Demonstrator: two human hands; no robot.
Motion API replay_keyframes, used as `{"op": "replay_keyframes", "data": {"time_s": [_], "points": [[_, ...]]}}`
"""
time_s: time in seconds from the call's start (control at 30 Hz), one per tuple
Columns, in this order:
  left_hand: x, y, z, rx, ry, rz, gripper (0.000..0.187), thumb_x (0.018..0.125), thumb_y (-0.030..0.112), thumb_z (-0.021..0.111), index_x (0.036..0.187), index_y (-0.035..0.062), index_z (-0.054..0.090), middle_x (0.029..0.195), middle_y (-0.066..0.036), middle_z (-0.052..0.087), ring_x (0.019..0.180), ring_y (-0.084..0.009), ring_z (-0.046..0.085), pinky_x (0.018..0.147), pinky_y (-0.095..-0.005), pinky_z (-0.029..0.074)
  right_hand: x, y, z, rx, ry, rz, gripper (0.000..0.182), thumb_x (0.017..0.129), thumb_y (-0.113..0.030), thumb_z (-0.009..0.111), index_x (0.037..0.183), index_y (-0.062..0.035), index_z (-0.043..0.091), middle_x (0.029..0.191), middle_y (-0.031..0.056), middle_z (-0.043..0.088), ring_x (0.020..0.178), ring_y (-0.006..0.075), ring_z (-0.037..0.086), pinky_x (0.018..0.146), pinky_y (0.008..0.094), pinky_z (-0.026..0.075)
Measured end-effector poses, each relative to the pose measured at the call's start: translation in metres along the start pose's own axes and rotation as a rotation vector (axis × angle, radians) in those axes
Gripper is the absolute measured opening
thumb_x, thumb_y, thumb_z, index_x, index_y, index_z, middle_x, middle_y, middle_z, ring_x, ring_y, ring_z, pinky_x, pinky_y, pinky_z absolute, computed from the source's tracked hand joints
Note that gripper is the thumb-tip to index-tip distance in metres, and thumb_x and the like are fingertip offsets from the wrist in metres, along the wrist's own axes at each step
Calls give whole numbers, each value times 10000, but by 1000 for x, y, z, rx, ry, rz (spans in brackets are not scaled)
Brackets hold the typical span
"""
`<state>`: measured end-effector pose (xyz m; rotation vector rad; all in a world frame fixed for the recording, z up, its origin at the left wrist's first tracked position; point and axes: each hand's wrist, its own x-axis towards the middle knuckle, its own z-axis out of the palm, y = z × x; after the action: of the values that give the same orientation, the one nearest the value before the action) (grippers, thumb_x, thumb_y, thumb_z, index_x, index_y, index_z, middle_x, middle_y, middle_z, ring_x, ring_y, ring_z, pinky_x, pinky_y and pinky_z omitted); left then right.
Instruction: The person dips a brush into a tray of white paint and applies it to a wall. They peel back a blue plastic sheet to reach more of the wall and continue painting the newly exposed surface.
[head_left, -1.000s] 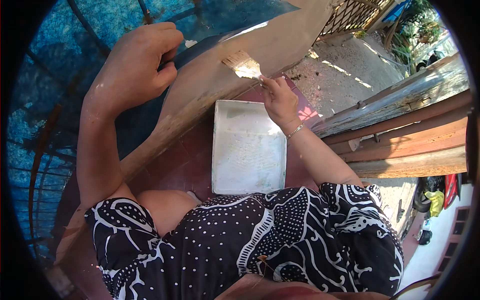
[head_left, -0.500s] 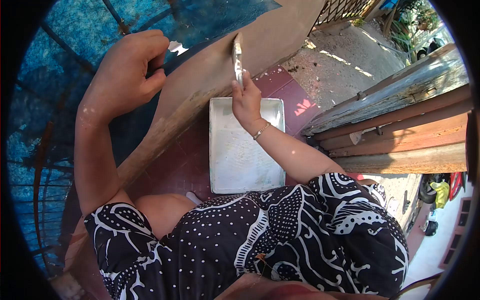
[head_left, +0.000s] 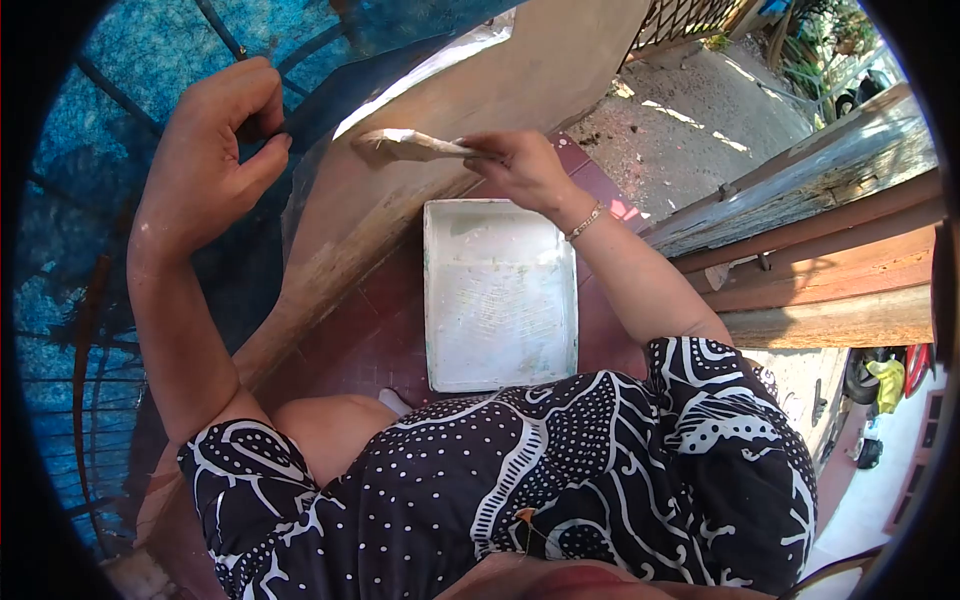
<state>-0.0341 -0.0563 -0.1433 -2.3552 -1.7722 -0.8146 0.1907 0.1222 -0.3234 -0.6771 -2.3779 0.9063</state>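
Note:
A paintbrush (head_left: 425, 147) with a whitish, paint-smeared body lies in the closed fingers of my right hand (head_left: 530, 172). Its bristle end points left and meets the beige wall (head_left: 450, 115), near the wall's top edge. My left hand (head_left: 215, 140) is raised at the left with its fingers pinched at the edge of a blue plastic sheet (head_left: 370, 50). Between the sheet and the wall top shows a bright gap. Below my right hand, a white paint tray (head_left: 500, 330) stands on the floor, its inside streaked with paint.
Dark red tiles (head_left: 370, 330) surround the tray. Weathered wooden planks (head_left: 820, 250) stand to the right. Farther off are a concrete path (head_left: 690, 140), a metal lattice (head_left: 690, 25) and some plants (head_left: 830, 50). Dark bars show behind the blue sheet.
The brush has swung from pointing up to pointing left, and its tip has moved left and down along the wall. My left hand has shifted left with the sheet edge, widening the bright gap.

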Motion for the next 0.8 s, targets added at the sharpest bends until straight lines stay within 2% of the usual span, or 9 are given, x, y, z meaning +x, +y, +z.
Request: {"op": "replay_keyframes", "data": {"time_s": [0.07, 0.2, 0.33, 0.47, 0.53, 0.57, 0.6, 0.67, 0.8], "points": [[-2, -3, 0, -19, 1, -16, 239, 627, -59, 570, 718, -8, 355, 690, -71, 343, 641, -188, 359, 597, -295, 306, -3, 31, -33, 85, 132, 122, 282, 834, -94, 661, 1103, -8, 644, 918, 65, 689, 790, 111, 616, 707, 257, 490], [-2, -4, 3, -18, -2, -24, 232, 635, -62, 570, 721, -11, 361, 700, -69, 349, 652, -186, 365, 603, -291, 306, -10, 76, -82, 48, 448, 275, 291, 842, -151, 666, 1092, -3, 653, 826, 15, 650, 683, 71, 536, 619, 233, 446], [2, -8, 3, 23, 42, 56, 204, 677, -32, 590, 716, -7, 392, 678, -81, 361, 610, -183, 395, 571, -295, 347, -20, 93, -93, -29, 476, 296, 290, 839, -166, 658, 1082, -7, 659, 766, 11, 639, 638, 67, 520, 579, 239, 430], [1, -18, 2, -5, -21, -10, 198, 696, -69, 569, 758, 8, 397, 742, -37, 376, 696, -139, 388, 637, -264, 332, -38, 61, -104, -216, 219, 376, 286, 788, -108, 636, 1060, -27, 673, 718, 38, 633, 611, 113, 535, 575, 275, 437], [5, -12, -1, -30, -54, 7, 194, 719, -72, 571, 784, 17, 412, 769, -22, 383, 721, -116, 398, 667, -251, 347, -41, 44, -104, -440, -116, 410, 309, 735, -101, 654, 1037, -44, 684, 734, 85, 652, 645, 181, 585, 618, 323, 461], [5, -12, 1, -34, -58, 7, 194, 719, -72, 571, 784, 17, 412, 769, -22, 383, 721, -116, 398, 667, -251, 347, -46, 29, -97, -483, -218, 383, 302, 721, -105, 619, 1008, -53, 692, 789, 149, 671, 739, 270, 643, 674, 364, 486], [6, -11, 1, -27, -45, 8, 196, 721, -73, 572, 785, 19, 411, 771, -21, 384, 723, -117, 400, 674, -249, 349, -49, 24, -85, -483, -218, 389, 302, 721, -105, 619, 1008, -53, 692, 789, 149, 671, 739, 270, 643, 674, 364, 486], [9, -10, 3, -20, -32, 14, 197, 723, -73, 573, 786, 21, 411, 774, -21, 384, 726, -117, 401, 680, -248, 350, -57, 31, -55, -787, -504, 388, 209, 741, -141, 585, 895, -79, 711, 883, 160, 682, 828, 322, 657, 724, 399, 518], [10, -12, 3, -21, -32, 24, 201, 719, -71, 575, 784, 23, 410, 776, -22, 383, 727, -117, 402, 680, -246, 347, -80, 61, 3, -926, -397, 352, 162, 756, -121, 559, 794, -69, 708, 826, 161, 681, 782, 288, 674, 677, 399, 524]]}}
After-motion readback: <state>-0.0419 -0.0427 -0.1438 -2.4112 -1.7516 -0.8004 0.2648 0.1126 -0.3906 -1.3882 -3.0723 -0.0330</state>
